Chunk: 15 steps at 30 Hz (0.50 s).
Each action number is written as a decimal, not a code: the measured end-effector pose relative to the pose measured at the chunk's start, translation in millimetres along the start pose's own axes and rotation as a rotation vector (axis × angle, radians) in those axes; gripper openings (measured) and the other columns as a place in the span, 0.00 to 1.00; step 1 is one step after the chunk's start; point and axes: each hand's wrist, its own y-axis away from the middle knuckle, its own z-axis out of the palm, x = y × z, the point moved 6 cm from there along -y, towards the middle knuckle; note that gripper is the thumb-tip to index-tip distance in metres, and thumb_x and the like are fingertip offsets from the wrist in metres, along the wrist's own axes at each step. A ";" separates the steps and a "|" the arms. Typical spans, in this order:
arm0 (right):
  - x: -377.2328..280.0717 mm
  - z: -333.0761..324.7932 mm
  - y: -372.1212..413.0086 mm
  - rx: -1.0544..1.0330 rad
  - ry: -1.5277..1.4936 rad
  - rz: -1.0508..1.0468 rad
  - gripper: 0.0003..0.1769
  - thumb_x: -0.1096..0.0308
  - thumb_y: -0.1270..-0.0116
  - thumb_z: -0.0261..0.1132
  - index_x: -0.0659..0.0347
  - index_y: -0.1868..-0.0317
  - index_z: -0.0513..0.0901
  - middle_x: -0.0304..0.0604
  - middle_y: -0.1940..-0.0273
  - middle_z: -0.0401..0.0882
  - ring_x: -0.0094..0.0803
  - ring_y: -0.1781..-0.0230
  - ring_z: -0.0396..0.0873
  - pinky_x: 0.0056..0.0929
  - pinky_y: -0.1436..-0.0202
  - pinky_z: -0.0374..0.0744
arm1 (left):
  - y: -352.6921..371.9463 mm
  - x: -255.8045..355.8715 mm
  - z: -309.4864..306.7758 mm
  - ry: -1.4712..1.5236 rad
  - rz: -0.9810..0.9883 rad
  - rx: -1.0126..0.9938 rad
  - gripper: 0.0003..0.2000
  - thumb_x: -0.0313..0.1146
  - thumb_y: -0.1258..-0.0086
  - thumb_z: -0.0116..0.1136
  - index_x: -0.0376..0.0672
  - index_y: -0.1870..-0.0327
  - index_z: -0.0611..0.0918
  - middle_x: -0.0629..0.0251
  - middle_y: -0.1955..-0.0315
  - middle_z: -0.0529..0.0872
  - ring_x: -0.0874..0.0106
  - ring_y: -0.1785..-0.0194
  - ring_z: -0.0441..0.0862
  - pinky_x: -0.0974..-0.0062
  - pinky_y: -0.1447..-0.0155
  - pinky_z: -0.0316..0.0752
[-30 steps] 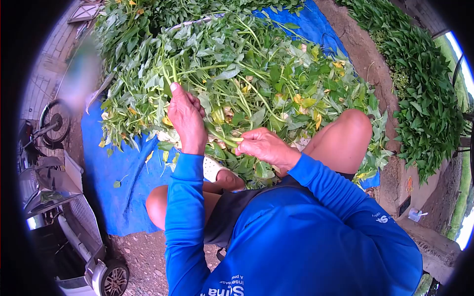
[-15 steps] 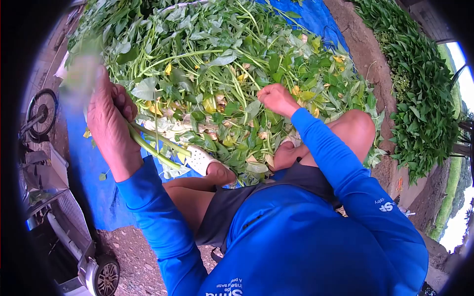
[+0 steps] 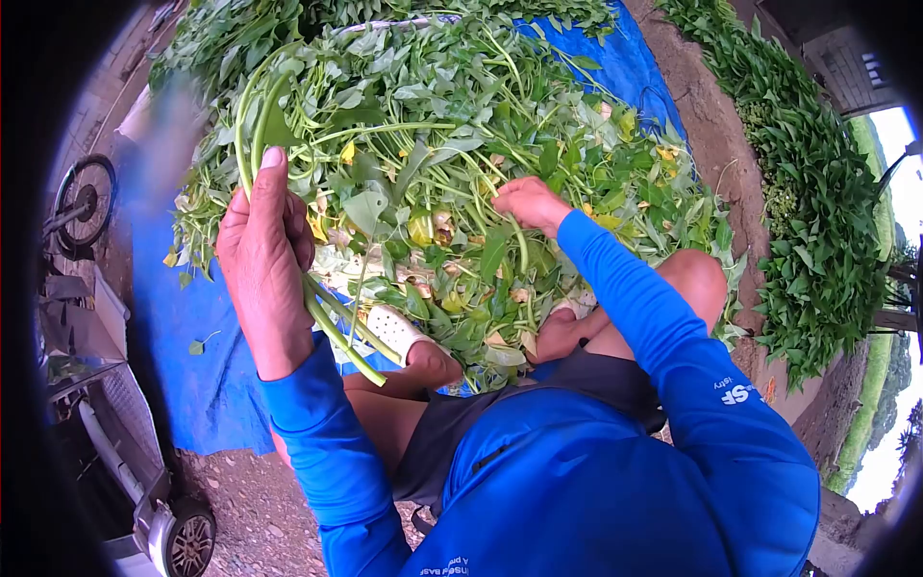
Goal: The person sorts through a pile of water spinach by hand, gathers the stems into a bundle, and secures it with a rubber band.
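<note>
My left hand (image 3: 264,260) is raised and closed around a small bunch of green stems (image 3: 341,332); the cut ends stick out below the palm and the tops curl above my thumb. My right hand (image 3: 527,204) reaches into the big pile of leafy greens (image 3: 433,144) and pinches a single stem there. The pile lies on a blue tarp (image 3: 207,365) in front of my bent knees. Both arms wear blue sleeves.
A white clog (image 3: 394,329) is on my foot at the pile's near edge. A second heap of greens (image 3: 808,192) lies to the right beyond a strip of bare earth. A parked scooter (image 3: 125,462) and a wheel (image 3: 82,197) stand at the left.
My left hand has swung back from the far left towards the pile, still holding the stems. My right hand stayed in the pile, now gripping one stem.
</note>
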 end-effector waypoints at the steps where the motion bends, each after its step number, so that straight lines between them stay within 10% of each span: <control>1: -12.4 -14.6 15.3 -0.111 -0.056 0.073 0.08 0.61 0.35 0.74 0.57 0.63 0.90 0.36 0.68 0.85 0.28 0.70 0.79 0.32 0.70 0.74 | -1.0 0.3 -0.1 -0.002 0.005 -0.005 0.14 0.46 0.19 0.69 0.53 0.66 0.81 0.81 0.82 0.70 0.88 0.82 0.60 0.83 0.78 0.51; 7: -92.7 -137.9 144.8 -0.265 -0.049 -0.018 0.09 0.64 0.33 0.74 0.55 0.55 0.90 0.27 0.67 0.84 0.15 0.71 0.76 0.24 0.73 0.68 | -5.4 6.2 -4.7 0.027 0.000 -0.005 0.17 0.47 0.20 0.70 0.55 0.70 0.77 0.80 0.82 0.70 0.87 0.83 0.60 0.82 0.79 0.51; 13: -156.8 -253.0 291.1 0.049 -0.019 -0.337 0.14 0.74 0.33 0.73 0.65 0.47 0.87 0.35 0.52 0.89 0.19 0.52 0.84 0.22 0.40 0.80 | -4.1 12.1 -7.7 0.016 -0.011 0.022 0.20 0.48 0.18 0.68 0.55 0.73 0.75 0.81 0.83 0.68 0.87 0.83 0.59 0.82 0.79 0.51; 15: -148.8 -262.7 306.6 0.106 0.005 -0.335 0.17 0.75 0.33 0.72 0.65 0.44 0.87 0.33 0.53 0.88 0.17 0.53 0.83 0.20 0.43 0.79 | -7.2 5.6 -10.8 0.033 -0.017 0.012 0.16 0.47 0.20 0.70 0.56 0.69 0.78 0.83 0.83 0.69 0.88 0.84 0.59 0.83 0.80 0.50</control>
